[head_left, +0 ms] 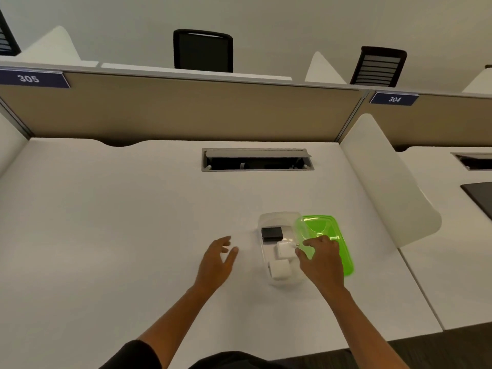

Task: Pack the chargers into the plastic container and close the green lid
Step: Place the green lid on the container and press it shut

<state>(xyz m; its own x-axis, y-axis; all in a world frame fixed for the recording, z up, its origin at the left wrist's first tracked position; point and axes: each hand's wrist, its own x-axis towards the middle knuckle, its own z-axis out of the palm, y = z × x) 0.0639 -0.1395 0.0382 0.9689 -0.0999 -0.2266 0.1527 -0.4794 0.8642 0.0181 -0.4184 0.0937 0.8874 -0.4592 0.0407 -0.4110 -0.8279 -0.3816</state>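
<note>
The right hand (320,258), fingers spread and grasping nothing, rests on the lid (328,242), whose long axis parallels the container (277,245) directly left; the left hand (218,258) hovers released.

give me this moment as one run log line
chargers in container | right hand on green lid | left hand open | lid off

We can read two numbers, each in white on a dark blue tag fixed to the top edge of the tan desk partition: "305" (29,78) at the far left, "304" (394,99) toward the right.
</note>
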